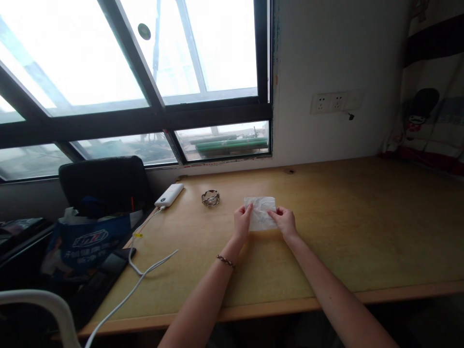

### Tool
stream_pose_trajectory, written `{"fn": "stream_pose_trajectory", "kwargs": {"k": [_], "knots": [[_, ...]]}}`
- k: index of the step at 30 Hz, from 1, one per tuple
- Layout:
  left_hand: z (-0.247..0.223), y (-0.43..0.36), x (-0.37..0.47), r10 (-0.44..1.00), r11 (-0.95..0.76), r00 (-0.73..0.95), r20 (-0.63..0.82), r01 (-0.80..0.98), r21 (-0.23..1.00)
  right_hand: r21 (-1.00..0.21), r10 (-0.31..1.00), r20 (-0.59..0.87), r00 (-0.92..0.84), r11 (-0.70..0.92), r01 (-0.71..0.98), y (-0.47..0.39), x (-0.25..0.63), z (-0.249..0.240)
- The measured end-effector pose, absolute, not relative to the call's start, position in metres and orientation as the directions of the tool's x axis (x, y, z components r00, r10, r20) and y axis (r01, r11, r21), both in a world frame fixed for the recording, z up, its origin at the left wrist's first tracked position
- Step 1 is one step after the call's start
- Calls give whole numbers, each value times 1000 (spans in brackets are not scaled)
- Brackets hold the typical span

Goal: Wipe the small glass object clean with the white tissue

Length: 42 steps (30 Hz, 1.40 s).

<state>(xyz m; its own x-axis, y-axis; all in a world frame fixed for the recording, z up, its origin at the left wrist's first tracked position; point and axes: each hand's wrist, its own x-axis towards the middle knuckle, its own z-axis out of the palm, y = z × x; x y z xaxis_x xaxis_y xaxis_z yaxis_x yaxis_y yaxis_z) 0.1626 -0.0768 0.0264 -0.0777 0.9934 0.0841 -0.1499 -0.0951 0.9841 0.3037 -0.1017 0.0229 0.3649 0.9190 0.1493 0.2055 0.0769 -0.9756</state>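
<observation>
Desk: wide pale-yellow wooden desk (pixel 362 232) under a dark-framed window (pixel 145 106), against a white wall with a row of white sockets (pixel 335 102).
Chair: black padded chair back (pixel 105 181) at the desk's left end, with a blue printed plastic bag (pixel 87 244) bulging in front of it.
Cable: white charging cable (pixel 145 275) trailing off the left front edge, running up to a white oblong power bank (pixel 169 195) near the window sill.
Tissue: thin white crinkled square of tissue paper (pixel 260 212), lying flat mid-desk, well apart from everything else.
Left hand: left hand (pixel 242 220) with a beaded bracelet (pixel 225 261) at the wrist, fingertips pinching the tissue's left edge, thumb on top.
Right hand: right hand (pixel 286 221), fingertips closed lightly on the tissue's right edge.
Ashtray: small round clear glass ashtray (pixel 210 197), just left of the tissue, not touching it.
Step in hand, as judged: smoothing or folding the sheet between both hands.
Doing it well: light, even pinches at both edges, since paper this thin probably tears under a sideways pull; sheet kept flat to the wood, corners lined up before any crease is pressed; elbows clear of the cable.
</observation>
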Motion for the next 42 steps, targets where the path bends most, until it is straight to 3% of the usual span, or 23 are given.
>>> {"fn": "stream_pose_trajectory", "kwargs": {"k": [10,25,31,37,40,42], "knots": [[32,-82,163,996,-84,-19,83,-151,985,-938,914,200,354,75,339,-101,305,23],[35,-82,163,991,-135,-44,129,-207,969,-966,927,201,318,134,221,-100,303,21],[33,-80,162,992,-127,-41,121,-201,971,-976,869,194,454,217,1,-97,307,24],[32,-82,162,985,98,169,-41,-342,935,-939,799,155,582,303,-165,-96,315,31],[31,-83,164,972,173,206,-111,-310,935,-885,850,60,524,288,-366,-96,314,34],[31,-84,164,976,162,187,-109,-297,941,-812,928,-24,372,199,-549,-98,311,36]]}}
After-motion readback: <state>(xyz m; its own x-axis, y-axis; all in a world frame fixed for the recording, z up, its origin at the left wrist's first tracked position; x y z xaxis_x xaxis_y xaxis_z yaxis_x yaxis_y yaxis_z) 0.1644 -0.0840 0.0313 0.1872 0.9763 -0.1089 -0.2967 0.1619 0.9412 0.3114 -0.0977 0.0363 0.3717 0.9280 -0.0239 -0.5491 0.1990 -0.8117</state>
